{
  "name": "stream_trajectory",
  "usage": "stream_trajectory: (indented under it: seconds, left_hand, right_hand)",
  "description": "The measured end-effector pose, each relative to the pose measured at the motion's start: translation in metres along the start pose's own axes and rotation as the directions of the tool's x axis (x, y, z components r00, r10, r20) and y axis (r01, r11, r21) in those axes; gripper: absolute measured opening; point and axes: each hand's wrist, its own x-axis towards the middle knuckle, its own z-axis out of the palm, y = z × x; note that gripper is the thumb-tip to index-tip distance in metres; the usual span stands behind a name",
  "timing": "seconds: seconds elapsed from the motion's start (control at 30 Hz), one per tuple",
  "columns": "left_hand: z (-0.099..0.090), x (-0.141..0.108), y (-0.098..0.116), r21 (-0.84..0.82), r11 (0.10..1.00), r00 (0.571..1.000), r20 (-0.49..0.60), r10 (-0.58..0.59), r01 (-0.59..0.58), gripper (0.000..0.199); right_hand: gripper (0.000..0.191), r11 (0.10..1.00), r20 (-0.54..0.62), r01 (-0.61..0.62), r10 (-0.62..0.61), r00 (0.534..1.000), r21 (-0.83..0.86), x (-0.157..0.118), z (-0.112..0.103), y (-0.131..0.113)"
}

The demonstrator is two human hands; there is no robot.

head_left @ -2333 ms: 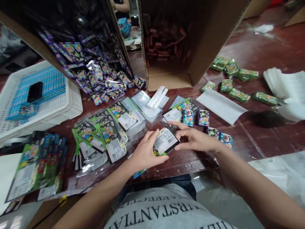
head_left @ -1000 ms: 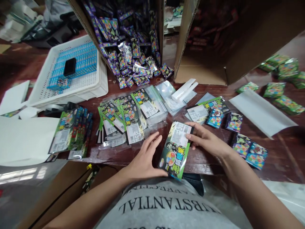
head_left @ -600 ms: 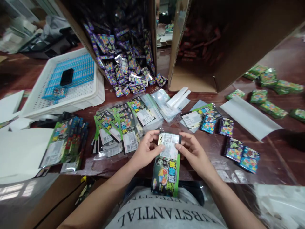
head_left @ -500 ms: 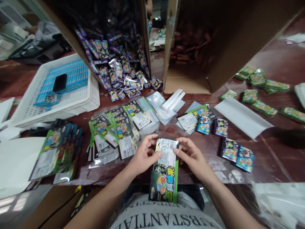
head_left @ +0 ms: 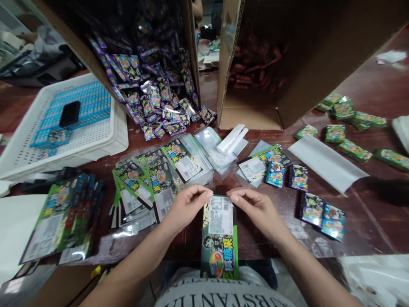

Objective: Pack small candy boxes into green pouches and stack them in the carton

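Observation:
A flat candy package [head_left: 220,238], dark with a green edge and a white barcode label, extends from the table's front edge toward my body. Its label end is between my hands. My left hand [head_left: 188,207] pinches the upper left corner with thumb and fingers. At the upper right corner, my right hand [head_left: 257,209] pinches in the same way. Just beyond lie clear plastic sleeves [head_left: 207,145] and a fanned pile of similar packages [head_left: 153,179]. Another such package [head_left: 255,168] lies to the right, with small blue and purple packs [head_left: 298,177] beside it.
Two cardboard boxes stand at the back: the left box [head_left: 196,55] spills purple packets [head_left: 169,111], the right box [head_left: 249,117] contains red ones. A white basket [head_left: 118,136] holds blue packs and a black phone [head_left: 70,114]. Green packs [head_left: 335,133] and a white sheet [head_left: 327,164] lie right.
My hands have shifted from the sides of the package's label to its top corners, thumbs now at the edge. The camera view has moved slightly.

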Motion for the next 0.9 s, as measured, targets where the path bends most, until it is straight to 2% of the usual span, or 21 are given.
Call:
stream_trajectory:
  seconds: [0.1, 0.2, 0.33, 0.43, 0.53, 0.57, 0.63, 0.67, 0.7, 0.77, 0.83, 0.9]
  left_hand:
    - [-0.004, 0.010, 0.009, 0.032, 0.999, 0.997, 0.067, -0.023, 0.021, 0.019]
    - [-0.006, 0.022, 0.015, -0.016, 0.998, 0.997, 0.057, -0.055, 0.056, 0.016]
    - [-0.013, 0.032, 0.018, -0.039, 0.993, 0.990, 0.086, -0.108, 0.112, 0.017]
    - [-0.022, 0.035, 0.014, -0.077, 0.989, 0.977, 0.182, -0.113, 0.129, 0.021]
    - [-0.028, 0.038, 0.008, -0.066, 0.991, 0.969, 0.229, -0.097, 0.115, 0.022]
    - [-0.029, 0.040, 0.005, -0.038, 0.994, 0.970, 0.225, -0.093, 0.104, 0.021]
    - [-0.030, 0.045, 0.002, 0.057, 0.997, 0.976, 0.207, -0.070, 0.059, 0.017]
    - [-0.030, 0.047, 0.001, 0.130, 0.991, 0.979, 0.200, -0.048, 0.022, 0.014]
    - [-0.029, 0.049, 0.000, 0.217, 0.976, 0.981, 0.194, -0.019, -0.024, 0.012]
    - [-0.025, 0.053, -0.001, 0.395, 0.909, 0.977, 0.208, 0.053, -0.133, 0.008]
    - [-0.020, 0.056, -0.001, 0.494, 0.835, 0.961, 0.241, 0.138, -0.244, 0.007]
    - [-0.014, 0.059, 0.002, 0.501, 0.800, 0.940, 0.245, 0.236, -0.331, 0.009]
  right_hand:
    - [0.020, 0.991, 0.043, -0.126, 0.124, 0.991, 0.049, 0.012, -0.003, -0.011]
    - [0.024, 0.956, 0.056, -0.246, 0.240, 0.969, 0.158, 0.024, -0.002, -0.018]
    - [0.026, 0.936, 0.103, -0.299, 0.284, 0.953, 0.188, 0.035, -0.005, -0.018]
    - [0.025, 0.963, 0.133, -0.256, 0.244, 0.961, 0.088, 0.035, -0.012, -0.014]
    - [0.026, 0.989, 0.240, -0.151, 0.146, 0.960, 0.002, 0.036, -0.021, -0.014]
    - [0.025, 0.996, 0.288, -0.079, 0.088, 0.953, -0.041, 0.041, -0.026, -0.015]
    - [0.023, 0.972, 0.352, 0.141, -0.067, 0.933, -0.189, 0.058, -0.038, -0.021]
    - [0.022, 0.915, 0.354, 0.272, -0.159, 0.922, -0.297, 0.072, -0.046, -0.024]
    - [0.022, 0.820, 0.347, 0.388, -0.249, 0.904, -0.420, 0.090, -0.056, -0.028]
    - [0.024, 0.557, 0.339, 0.515, -0.393, 0.855, -0.652, 0.132, -0.077, -0.034]
    - [0.033, 0.337, 0.441, 0.565, -0.380, 0.814, -0.753, 0.177, -0.096, -0.038]
    - [0.036, 0.233, 0.553, 0.616, -0.283, 0.783, -0.753, 0.215, -0.110, -0.038]
